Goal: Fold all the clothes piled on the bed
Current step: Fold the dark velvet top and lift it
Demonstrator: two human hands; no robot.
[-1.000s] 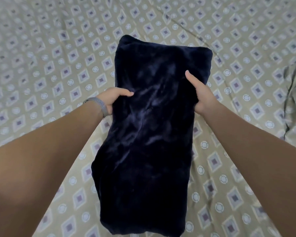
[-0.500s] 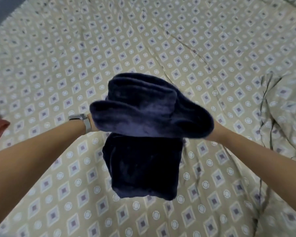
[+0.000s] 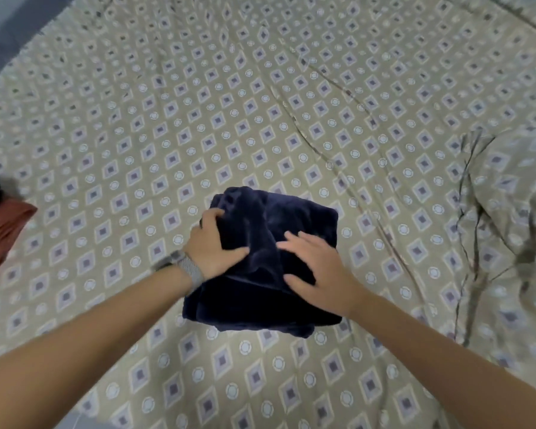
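A dark navy velvety garment (image 3: 291, 218) lies folded into a thick square bundle on the bed (image 3: 260, 103), near the middle of the view. My left hand (image 3: 212, 246), with a grey watch band on the wrist, grips the bundle's left side, fingers curled over its top left edge and thumb lying across the top. My right hand (image 3: 314, 261) rests flat on top of the bundle with its fingers spread toward the left. The bundle's near edge overhangs in loose layers.
The bed has a beige sheet with diamond and circle print. A rust-red folded cloth (image 3: 3, 230) with something dark behind it sits at the left edge. A rumpled piece of the same printed fabric (image 3: 508, 227) lies at the right. Grey floor (image 3: 7, 29) shows at the top left.
The garment was a long panel held up by both hands, then folded over in the air. Now it lies on the bed as a square bundle under both hands.
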